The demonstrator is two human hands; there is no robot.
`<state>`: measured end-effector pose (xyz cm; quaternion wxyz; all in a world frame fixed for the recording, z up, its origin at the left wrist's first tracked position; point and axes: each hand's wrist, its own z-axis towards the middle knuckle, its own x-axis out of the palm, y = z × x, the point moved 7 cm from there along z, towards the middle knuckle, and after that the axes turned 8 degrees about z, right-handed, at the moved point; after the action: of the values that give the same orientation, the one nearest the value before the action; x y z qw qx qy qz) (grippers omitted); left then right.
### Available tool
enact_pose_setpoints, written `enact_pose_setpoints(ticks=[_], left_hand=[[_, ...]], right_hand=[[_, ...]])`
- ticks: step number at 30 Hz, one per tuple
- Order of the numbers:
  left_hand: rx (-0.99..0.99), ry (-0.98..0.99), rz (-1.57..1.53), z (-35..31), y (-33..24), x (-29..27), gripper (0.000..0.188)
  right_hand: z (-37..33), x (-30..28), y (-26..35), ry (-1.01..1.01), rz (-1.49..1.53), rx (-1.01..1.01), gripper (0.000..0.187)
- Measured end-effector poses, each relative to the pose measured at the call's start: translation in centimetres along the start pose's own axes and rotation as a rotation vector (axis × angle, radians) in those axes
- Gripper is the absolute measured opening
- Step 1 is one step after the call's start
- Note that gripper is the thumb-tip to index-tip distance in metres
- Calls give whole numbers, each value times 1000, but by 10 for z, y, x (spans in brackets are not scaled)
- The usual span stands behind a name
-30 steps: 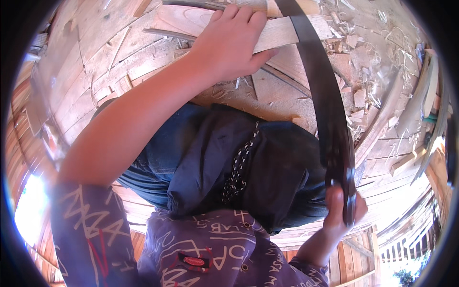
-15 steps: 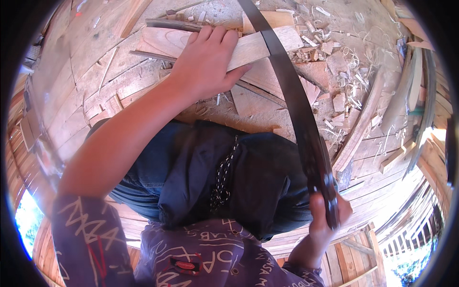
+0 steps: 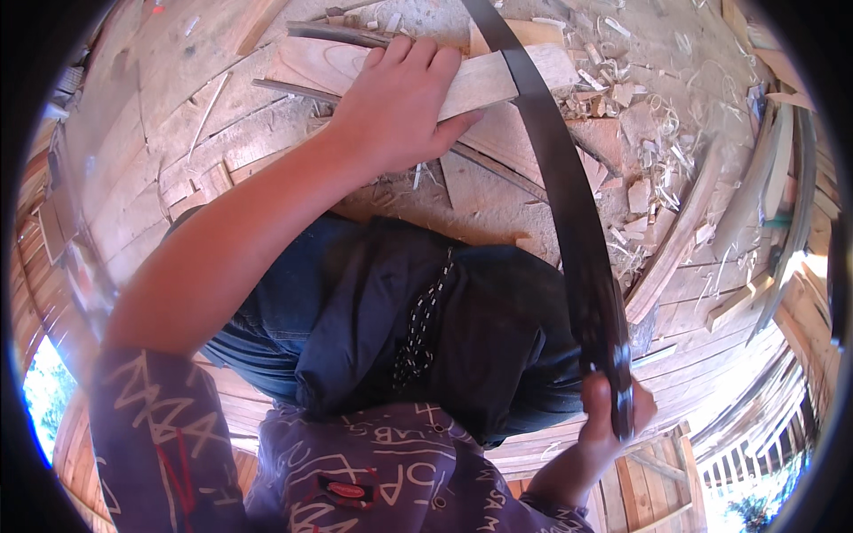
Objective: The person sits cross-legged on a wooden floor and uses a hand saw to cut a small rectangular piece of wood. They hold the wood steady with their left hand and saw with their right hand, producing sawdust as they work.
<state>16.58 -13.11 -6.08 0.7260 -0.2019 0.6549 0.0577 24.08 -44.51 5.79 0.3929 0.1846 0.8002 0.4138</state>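
Observation:
My right hand is wrapped around the handle of a hand saw at the lower right. The saw's long dark blade runs up and away from me, seen nearly edge-on, and crosses a pale wooden board near its right end. Pressed over the middle of that board is my left hand, fingers bent over its far edge and thumb along the near edge. Beneath the board lie other wood pieces, including a thin dark strip. The blade's far tip is out of view, and its teeth cannot be made out.
Curled shavings and offcuts litter the plank floor to the right of the blade. A long wooden slat lies farther right, with more boards near the edge. My bent legs are close below the work.
The view has shifted slightly, moving the scene rightward. My right hand and the saw handle have come a little back toward me. The left hand keeps its hold on the board.

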Motion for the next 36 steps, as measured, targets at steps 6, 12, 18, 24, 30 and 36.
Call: enact_pose_setpoints(ticks=[6, 12, 18, 24, 30, 36], left_hand=[[25, -4, -12, 1, -4, 1, 44], [41, -17, 1, 1, -7, 4, 44], [15, -11, 11, -3, -1, 1, 45], [28, -58, -6, 2, -2, 3, 45], [1, -41, 34, -1, 3, 2, 45], [20, -59, 3, 0, -1, 2, 45]], right_hand=[[13, 14, 1, -22, 8, 15, 29], [32, 30, -3, 8, 49, 72, 29], [-10, -12, -2, -46, -37, 47, 38], [34, 37, -11, -61, 75, 123, 34], [3, -7, -4, -28, 6, 45, 34], [15, 3, 4, -18, 53, 26, 32]])
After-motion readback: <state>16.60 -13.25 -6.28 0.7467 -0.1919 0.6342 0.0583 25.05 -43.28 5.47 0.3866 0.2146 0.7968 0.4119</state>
